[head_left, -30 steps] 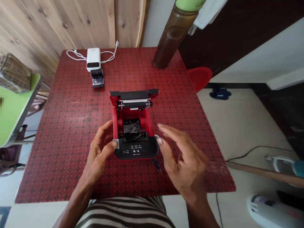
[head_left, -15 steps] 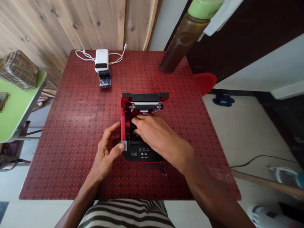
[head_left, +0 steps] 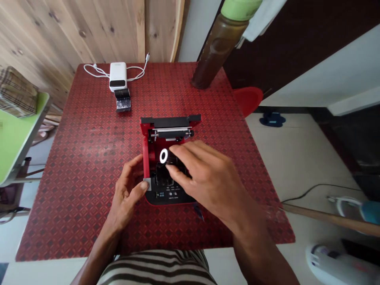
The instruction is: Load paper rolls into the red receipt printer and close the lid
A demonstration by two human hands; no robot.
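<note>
A small red and black printer [head_left: 145,158] stands on the table in front of me with its lid [head_left: 170,121] raised. My right hand [head_left: 204,170] pinches a black roll with a white core [head_left: 163,156] just over the printer's open bay. The roll's white end faces left, and its far end is hidden by my fingers. Some loose glossy black film hangs below it, over the front panel. My left hand [head_left: 130,186] grips the printer's left side, its thumb on the grey front corner and its fingers along the outer wall.
A white power bank [head_left: 118,75] with a white cable lies at the back left of the red patterned table [head_left: 97,158]. Close to it is a curled black strip [head_left: 122,101]. A tall bottle with a green lid [head_left: 227,43] stands at the back right.
My right hand has lifted from inside the bay, and the black roll now shows between its fingers. My left hand stays on the printer's side. The whole view has shifted slightly.
</note>
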